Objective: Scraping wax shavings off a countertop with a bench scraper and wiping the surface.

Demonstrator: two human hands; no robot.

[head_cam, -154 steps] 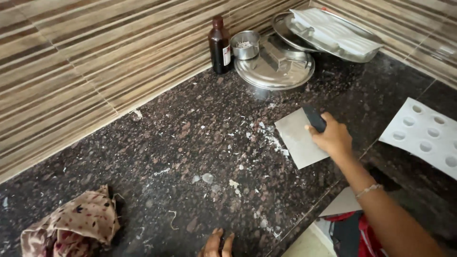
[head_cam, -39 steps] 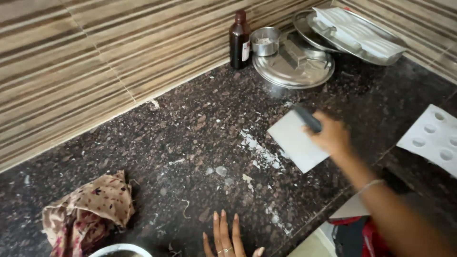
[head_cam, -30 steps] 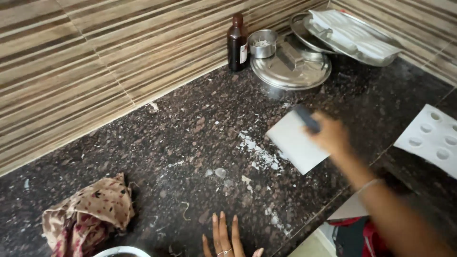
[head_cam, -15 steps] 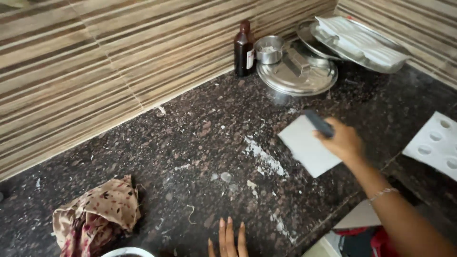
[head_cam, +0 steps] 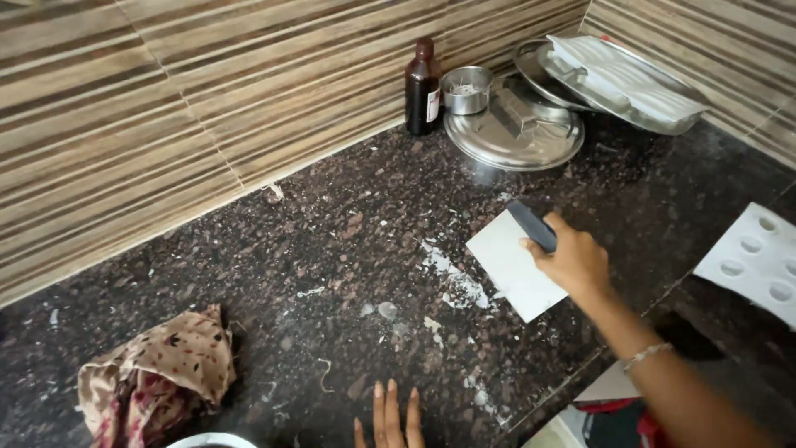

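Head view: right hand (head_cam: 578, 264) grips scraper (head_cam: 516, 259) on countertop (head_cam: 348, 249); left hand (head_cam: 391, 416) flat, open, well apart.

The right hand (head_cam: 576, 264), mid-right of the frame, is showing a bare forearm wearing a thin beaded bracelet (head_cam: 647, 355); the left hand (head_cam: 390, 419), bottom centre, is showing bare fingers only.

Scraper (head_cam: 512, 261) lies on counter (head_cam: 249, 274), cloth (head_cam: 157, 377) far left.

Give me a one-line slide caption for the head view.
Right hand holds a white scraper by white residue on the dark countertop.
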